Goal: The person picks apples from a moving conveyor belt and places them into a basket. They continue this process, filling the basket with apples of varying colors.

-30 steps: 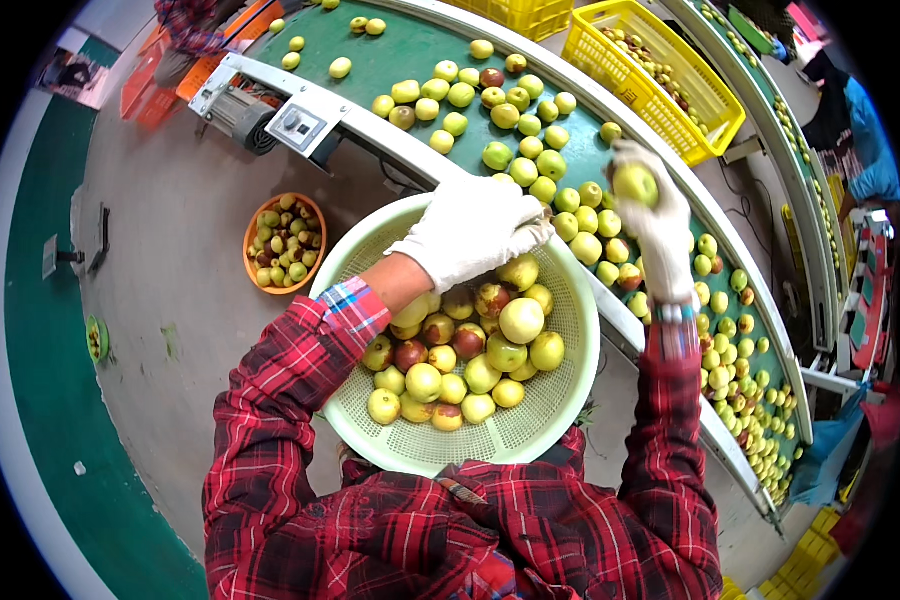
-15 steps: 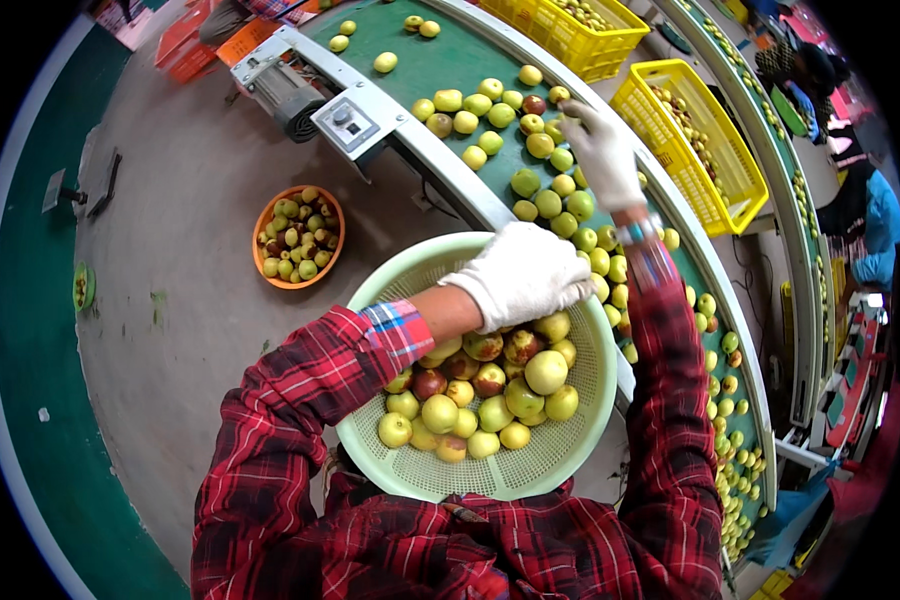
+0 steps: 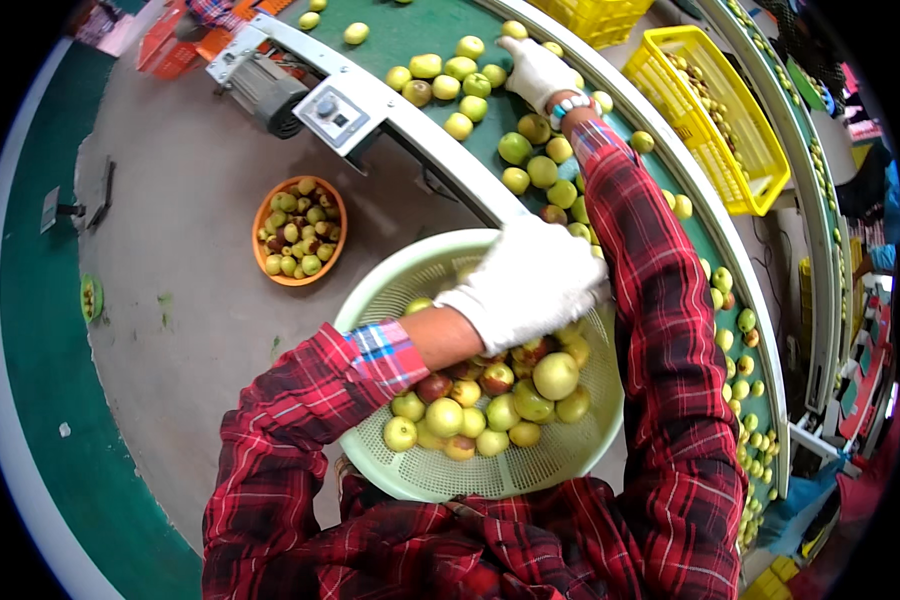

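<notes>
Near fruit [image 3: 555, 375]: in the pale green basket [image 3: 530, 473]; likely light, firm, smooth, easily bruised; best cupped round the middle.
Left hand [image 3: 535, 280]: curled over the basket; grip hidden underneath, cannot tell.
Control box [image 3: 332, 113]: label too small to read.
Right hand [image 3: 540, 72]: reaching among belt fruit [image 3: 470, 47]; cannot tell whether the grip holds any.

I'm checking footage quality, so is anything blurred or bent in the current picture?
Head view: the left hand looks smeared, its glove outline soft, while the right hand looks crisper; also in the head view, the conveyor appears bowed by the fisheye, and black fills the corners.
</notes>
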{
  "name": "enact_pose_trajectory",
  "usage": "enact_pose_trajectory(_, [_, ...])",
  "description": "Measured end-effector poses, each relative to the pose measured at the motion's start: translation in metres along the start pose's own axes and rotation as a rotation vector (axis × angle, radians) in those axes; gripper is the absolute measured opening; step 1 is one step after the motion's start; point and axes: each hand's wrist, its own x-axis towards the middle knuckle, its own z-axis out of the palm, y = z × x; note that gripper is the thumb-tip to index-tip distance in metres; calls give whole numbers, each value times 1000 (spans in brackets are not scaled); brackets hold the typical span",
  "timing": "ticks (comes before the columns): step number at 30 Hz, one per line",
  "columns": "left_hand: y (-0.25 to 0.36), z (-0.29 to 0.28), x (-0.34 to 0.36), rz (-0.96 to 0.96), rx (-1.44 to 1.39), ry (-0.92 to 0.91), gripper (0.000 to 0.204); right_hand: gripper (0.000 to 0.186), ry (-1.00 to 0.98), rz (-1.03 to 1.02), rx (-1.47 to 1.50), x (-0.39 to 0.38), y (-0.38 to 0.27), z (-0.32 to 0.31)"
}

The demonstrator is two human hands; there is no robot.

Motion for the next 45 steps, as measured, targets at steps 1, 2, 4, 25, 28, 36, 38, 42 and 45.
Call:
enact_pose_trajectory(1, [4,-2,5,19,22,-61,20,52,-4,5,8,-4,5,2])
enact_pose_trajectory(2, [5,-5,6,51,57,-82,18,43,-39,20,0,-3,8,5])
enact_pose_trajectory(4, [0,3,4,54,15,-16,17,30,-57,44,44,-8,4,4])
enact_pose_trajectory(25, [11,-1,-6,73,99,134,22,25,431,642,1077,-221,24,-96])
enact_pose_trajectory(28, [10,-1,-8,100,101,166,20,30,381,679,895,-263,36,-117])
enact_pose_trajectory(36, [11,4,-7,103,94,136,20,22,40,316,220,-285,-30,-101])
enact_pose_trajectory(38, [12,1,-8,94,75,141,19,16,-130,299,-62,-261,-50,-95])
enact_pose_trajectory(42, [10,3,-6,85,87,122,19,16,-367,362,-229,-229,-45,-83])
enact_pose_trajectory(45, [7,5,-8,91,67,146,21,25,-119,442,83,-241,-37,-98])
